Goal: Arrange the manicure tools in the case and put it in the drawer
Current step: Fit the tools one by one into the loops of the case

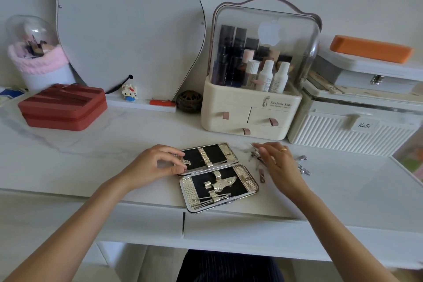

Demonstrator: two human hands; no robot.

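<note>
Drawers (240, 229) sit closed under the table (91, 144) edge, nearest the person, and just above them the manicure case (217, 176) lies flat and open, likely so its elastic loops are reachable. Left hand (158, 165) pinches the case's far-left rim, probably steadying it, while the right hand (278, 162) rests with relaxed fingers on the loose manicure tools (302, 165) just right of the case. Beyond stand a cosmetics organizer (251, 110) and red zip case (63, 106), well clear.

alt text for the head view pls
An open manicure case lies on a white table; the left hand touches its left edge while the right hand rests on loose metal tools beside it.
</note>
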